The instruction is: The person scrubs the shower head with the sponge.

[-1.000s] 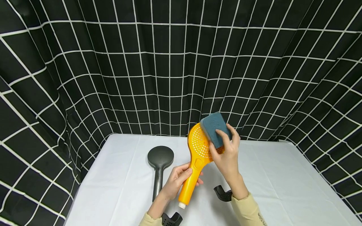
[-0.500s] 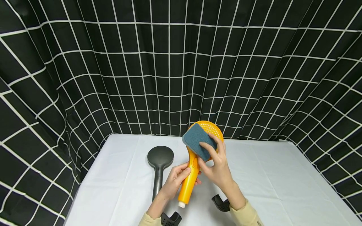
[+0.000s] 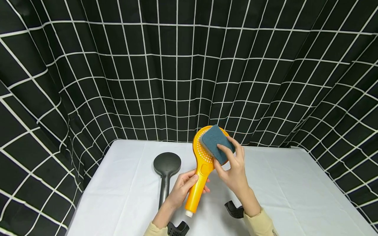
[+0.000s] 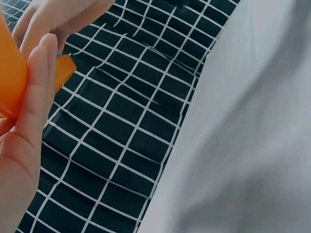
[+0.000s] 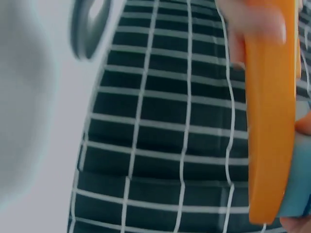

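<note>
In the head view my left hand [image 3: 183, 187] grips the handle of an orange shower head [image 3: 203, 168], thumb on the front and fingertips showing past its far side. Its perforated face points up toward me, and a white connector ends the handle. My right hand [image 3: 234, 167] pinches a blue-grey sponge [image 3: 218, 144] by its edges. The sponge lies over the right part of the face, hiding many of the nozzles. In the right wrist view the sponge [image 5: 297, 174] sits right against the orange shower head [image 5: 269, 121]. The left wrist view shows the left hand [image 4: 26, 126] around the orange handle.
A dark grey shower head [image 3: 167, 167] lies face down on the white-covered table [image 3: 118, 190], left of the hands. Black curtain [image 3: 177, 72] with white grid lines surrounds the table at the back and sides. Black wrist mounts [image 3: 234, 209] stick out from the forearms.
The sponge has swept from the upper right of the orange face down to the lower left, then back up and right. The left hand's hold stays, the shower head shifting slightly left.
</note>
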`<control>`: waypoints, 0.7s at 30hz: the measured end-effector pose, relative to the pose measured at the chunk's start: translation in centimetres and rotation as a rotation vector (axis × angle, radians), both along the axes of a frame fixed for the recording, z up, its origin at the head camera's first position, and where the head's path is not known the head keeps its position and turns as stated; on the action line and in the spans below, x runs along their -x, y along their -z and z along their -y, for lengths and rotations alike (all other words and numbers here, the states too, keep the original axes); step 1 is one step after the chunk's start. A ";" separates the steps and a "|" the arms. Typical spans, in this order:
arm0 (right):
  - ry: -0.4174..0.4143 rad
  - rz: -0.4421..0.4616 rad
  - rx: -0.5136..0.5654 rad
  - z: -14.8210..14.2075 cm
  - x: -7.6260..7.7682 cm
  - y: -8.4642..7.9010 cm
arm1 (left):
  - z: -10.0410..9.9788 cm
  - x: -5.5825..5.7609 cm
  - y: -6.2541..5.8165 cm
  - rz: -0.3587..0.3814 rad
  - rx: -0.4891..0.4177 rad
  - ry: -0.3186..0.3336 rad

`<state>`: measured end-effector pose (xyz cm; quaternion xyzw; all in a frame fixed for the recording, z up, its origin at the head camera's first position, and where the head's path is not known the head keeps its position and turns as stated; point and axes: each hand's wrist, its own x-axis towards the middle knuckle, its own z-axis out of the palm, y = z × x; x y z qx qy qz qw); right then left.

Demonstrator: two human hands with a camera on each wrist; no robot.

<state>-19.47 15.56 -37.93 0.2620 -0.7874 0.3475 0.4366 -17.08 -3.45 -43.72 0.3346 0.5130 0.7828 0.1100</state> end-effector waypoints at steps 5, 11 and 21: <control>-0.078 0.010 -0.035 0.4 -1.0 0.7 | 0.2 0.1 -0.1 -0.003 -0.018 -0.006; 0.009 0.023 0.022 -0.9 0.8 0.0 | 0.2 0.1 -0.1 -0.011 -0.034 0.004; 0.008 0.014 0.019 0.1 -0.7 0.9 | 0.5 0.1 0.0 -0.009 -0.040 0.004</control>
